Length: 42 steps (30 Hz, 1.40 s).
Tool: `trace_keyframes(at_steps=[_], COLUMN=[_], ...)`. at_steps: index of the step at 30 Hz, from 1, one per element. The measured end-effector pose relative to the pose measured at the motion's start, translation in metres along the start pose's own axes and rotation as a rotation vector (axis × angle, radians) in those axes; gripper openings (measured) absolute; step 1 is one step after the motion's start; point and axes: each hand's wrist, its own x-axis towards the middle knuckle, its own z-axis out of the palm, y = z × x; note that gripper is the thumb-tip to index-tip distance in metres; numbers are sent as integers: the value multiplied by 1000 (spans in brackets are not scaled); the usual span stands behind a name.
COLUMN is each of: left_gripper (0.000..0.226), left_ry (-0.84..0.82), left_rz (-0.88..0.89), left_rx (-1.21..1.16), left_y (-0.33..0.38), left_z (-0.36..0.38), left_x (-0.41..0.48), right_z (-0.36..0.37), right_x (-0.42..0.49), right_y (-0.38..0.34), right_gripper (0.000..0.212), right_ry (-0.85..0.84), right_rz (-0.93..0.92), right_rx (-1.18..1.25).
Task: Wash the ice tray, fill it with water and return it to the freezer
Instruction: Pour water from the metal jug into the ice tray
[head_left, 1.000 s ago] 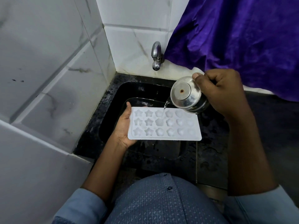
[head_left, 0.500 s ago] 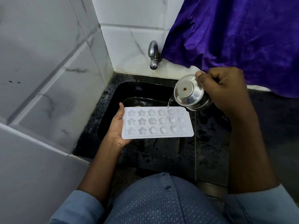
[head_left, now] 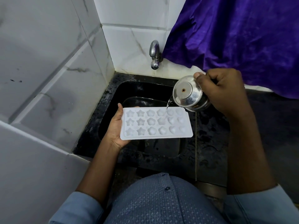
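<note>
Steel cup (head_left: 190, 94) clenched in right hand (head_left: 226, 92) fingers; left hand (head_left: 115, 128) fingers grasp ice tray (head_left: 156, 123).

We found the light dim, cool and even, with one soft shadow on the pale wall tiles (head_left: 64, 97). The black sink (head_left: 142, 89) lost its detail in darkness, while the ice tray (head_left: 155, 136) looked washed out. Glints sat on the steel cup (head_left: 187, 94) and tap (head_left: 154, 50). Tile lines bowed towards the edges, and focus was sharp.
</note>
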Motion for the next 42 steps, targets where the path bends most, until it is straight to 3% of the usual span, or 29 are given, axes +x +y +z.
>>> trace_keyframes(at_steps=[42], left_gripper=[75], left_ry=[44], left_rz=[17], left_rx=[-53], left_y=[17], left_z=[-11], left_x=[-12], right_z=[-11], right_x=[-2], right_y=[4], right_gripper=[56], right_ry=[19], right_rz=[33], right_rx=[-91])
